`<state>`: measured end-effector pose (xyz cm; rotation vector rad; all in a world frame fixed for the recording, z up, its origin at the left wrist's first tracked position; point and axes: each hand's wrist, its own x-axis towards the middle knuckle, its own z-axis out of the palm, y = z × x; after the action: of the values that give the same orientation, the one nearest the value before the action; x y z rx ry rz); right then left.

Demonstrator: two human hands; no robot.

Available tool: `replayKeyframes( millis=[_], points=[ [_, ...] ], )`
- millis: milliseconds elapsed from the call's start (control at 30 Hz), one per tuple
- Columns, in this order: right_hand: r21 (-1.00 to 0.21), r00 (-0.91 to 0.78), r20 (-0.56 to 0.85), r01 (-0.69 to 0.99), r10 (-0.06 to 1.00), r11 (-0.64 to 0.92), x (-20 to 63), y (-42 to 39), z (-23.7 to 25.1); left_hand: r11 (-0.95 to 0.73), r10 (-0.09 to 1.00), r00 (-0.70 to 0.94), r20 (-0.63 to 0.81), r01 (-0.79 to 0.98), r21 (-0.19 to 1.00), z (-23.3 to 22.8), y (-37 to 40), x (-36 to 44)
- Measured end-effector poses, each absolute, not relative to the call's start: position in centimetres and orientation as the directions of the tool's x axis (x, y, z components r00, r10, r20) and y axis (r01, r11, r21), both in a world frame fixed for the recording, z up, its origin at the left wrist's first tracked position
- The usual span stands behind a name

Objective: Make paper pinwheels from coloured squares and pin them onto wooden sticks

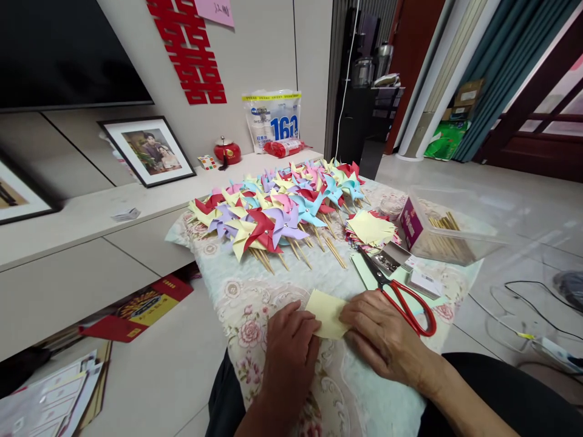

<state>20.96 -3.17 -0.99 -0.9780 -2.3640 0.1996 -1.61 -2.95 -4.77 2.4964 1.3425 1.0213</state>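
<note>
The clear plastic box (449, 233) holds wooden sticks (444, 222), perhaps many. Both hands lie palm-down on the flowered cloth (237, 303): the left hand (291, 343) and right hand (380, 334) pinch the yellow paper (327, 312) between them, beside the red scissors (401, 297).

Both hands covered the near corners of the yellow paper square (327, 312), so its lower edge was hidden under the fingers of the left hand (291, 346) and the right hand (380, 334). Both forearms ran off the bottom edge. The scissors (401, 297) had 1 red loop partly tucked behind the right hand. The pinwheels (277, 209) overlapped so thickly that their number could not be told, and most sticks lay buried. The clear plastic box (449, 233) blurred its contents. A framed picture (18, 194) was cut by the left edge. Print on the bag (273, 118) was too small to read.
</note>
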Motion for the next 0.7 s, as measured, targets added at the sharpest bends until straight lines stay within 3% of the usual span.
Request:
replayKeyframes(
  millis=[167, 467, 700],
  points=[
    [-0.313, -0.56, 0.347, 0.687, 0.753, 0.655, 20.9, -2.6, -1.4, -0.545, 0.824, 0.314, 0.471, 0.667, 0.509, -4.4, -2.9, -1.6],
    [-0.401, -0.496, 0.207, 0.743, 0.843, 0.536, 20.3, -2.2, -0.9, -0.47, 0.877, 0.236, 0.418, 0.598, 0.649, -3.0, -3.2, -1.5],
    [-0.44, -0.431, 0.141, 0.779, 0.891, 0.446, 19.8, -2.0, -1.1, -0.412, 0.896, 0.196, 0.399, 0.703, 0.58, -3.3, -3.2, -1.6]
  ],
)
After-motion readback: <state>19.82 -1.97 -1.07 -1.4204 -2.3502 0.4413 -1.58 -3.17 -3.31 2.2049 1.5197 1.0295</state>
